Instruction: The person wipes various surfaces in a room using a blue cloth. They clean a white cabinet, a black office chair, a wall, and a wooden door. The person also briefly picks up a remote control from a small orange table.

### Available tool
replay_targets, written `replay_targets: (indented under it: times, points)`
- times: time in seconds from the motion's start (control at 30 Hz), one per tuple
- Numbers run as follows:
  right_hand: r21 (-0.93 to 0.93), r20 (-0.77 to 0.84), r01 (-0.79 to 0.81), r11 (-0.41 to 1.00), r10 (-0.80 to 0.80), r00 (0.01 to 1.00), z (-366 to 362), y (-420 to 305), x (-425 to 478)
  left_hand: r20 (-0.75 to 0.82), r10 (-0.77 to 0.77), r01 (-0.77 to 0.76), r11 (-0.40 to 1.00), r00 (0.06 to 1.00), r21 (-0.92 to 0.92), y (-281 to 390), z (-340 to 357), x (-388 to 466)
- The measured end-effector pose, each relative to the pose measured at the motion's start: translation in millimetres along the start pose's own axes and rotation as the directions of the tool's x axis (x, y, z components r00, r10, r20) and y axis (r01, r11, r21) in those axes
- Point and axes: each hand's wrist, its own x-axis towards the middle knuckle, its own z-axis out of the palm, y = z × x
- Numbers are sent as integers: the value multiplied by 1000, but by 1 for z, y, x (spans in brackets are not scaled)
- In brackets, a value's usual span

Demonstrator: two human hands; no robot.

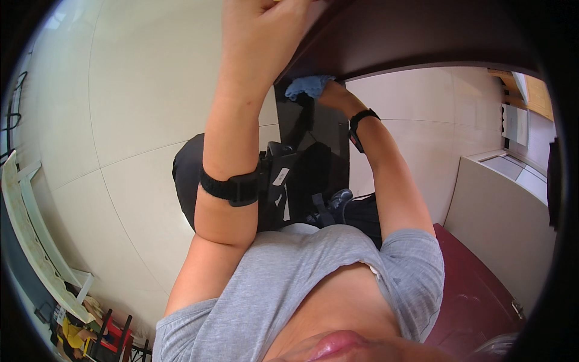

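Observation:
My right hand (329,92) is on a light blue cloth (307,87) and is mostly covered by it. The cloth lies against the lower part of a dark brown panel (407,36), probably a door, just above a glossy black stone strip (323,122) in the floor. My left hand (276,22) is higher up, beside the near edge of the same panel. Its fingers run out at the top of the picture, and a small bit of something yellow shows there. Whether the hand grips anything is hidden.
Pale floor tiles (144,90) lie on both sides of the strip. A dark red panel (470,280) with metal hardware is at my right, beside a grey cabinet-like box (502,208). At far left are a pale bench-like piece (40,235) and a red stool-like item (118,332).

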Motion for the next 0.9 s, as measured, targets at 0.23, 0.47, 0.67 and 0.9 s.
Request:
replay_targets:
  times: [0.23, 0.47, 0.67, 0.9]
  points:
    - [525, 254, -584, 619, 541, 802, -96, -35, -26, -64, 40, -28, 985, 997, 173, 4, 12, -3]
    - [642, 118, -505, 577, 576, 809, -153, -66, -10, -109, 266, -208, 903, 958, 375, 7, 24, -5]
    - [133, -573, 0, 991, 76, 816, -266, -82, 21, -81, 598, -484, 714, 797, 505, 8, 35, -10]
    - [-293, -952, -579, 761, -176, 250, -363, -114, 41, -41, 721, -527, 542, 691, 654, 13, 55, -15]
